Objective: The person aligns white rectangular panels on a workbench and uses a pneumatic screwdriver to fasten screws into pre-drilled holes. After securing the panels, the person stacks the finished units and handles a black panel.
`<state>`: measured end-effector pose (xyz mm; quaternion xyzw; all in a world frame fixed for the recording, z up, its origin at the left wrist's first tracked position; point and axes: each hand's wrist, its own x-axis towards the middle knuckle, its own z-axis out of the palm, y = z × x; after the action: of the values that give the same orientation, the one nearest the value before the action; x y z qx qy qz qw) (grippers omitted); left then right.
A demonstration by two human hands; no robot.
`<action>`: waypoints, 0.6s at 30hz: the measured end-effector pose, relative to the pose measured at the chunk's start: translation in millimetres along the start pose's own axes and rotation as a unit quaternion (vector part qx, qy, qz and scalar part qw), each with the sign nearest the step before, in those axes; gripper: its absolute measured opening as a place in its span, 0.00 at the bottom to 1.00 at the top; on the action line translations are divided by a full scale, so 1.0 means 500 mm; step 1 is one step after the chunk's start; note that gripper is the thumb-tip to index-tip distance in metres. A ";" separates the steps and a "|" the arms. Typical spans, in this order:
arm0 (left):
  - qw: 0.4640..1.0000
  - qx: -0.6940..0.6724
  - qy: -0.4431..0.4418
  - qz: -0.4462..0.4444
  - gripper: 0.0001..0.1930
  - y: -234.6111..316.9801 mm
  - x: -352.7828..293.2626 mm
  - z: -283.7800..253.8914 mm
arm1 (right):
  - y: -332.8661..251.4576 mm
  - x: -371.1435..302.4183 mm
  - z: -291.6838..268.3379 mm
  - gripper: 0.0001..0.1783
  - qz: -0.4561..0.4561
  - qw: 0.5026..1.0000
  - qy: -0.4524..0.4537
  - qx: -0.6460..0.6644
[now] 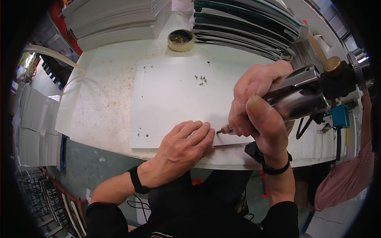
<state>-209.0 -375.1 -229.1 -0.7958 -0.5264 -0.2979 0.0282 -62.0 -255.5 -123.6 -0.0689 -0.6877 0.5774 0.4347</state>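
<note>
Gripping the driver (297, 107) in your curled right hand (264, 99), seemingly empty left hand (185, 142) flat on the panel (174, 101), you've apparently three fasteners (208, 62) seated, loose screws (201, 83) left.

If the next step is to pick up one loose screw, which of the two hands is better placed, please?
Probably the left hand: it holds no tool and rests on the sheet that bears the loose screws. The right hand is occupied, gripping the driver.
</note>
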 end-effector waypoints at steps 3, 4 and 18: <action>1.000 0.008 0.010 -0.004 0.21 0.002 0.001 0.000 | 0.008 0.002 -0.003 0.15 0.007 1.000 -0.009 -0.012; 1.000 0.014 0.014 -0.007 0.22 0.003 0.001 0.003 | 0.010 0.003 -0.002 0.16 0.008 1.000 -0.012 -0.011; 1.000 -0.024 -0.007 0.002 0.16 -0.006 0.012 -0.016 | 0.000 0.024 -0.033 0.17 0.011 0.995 -0.083 0.056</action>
<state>-213.5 -372.0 -220.2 -0.7995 -0.5173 -0.3053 0.0061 -58.2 -236.1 -117.8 -0.0037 -0.6871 0.6238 0.3724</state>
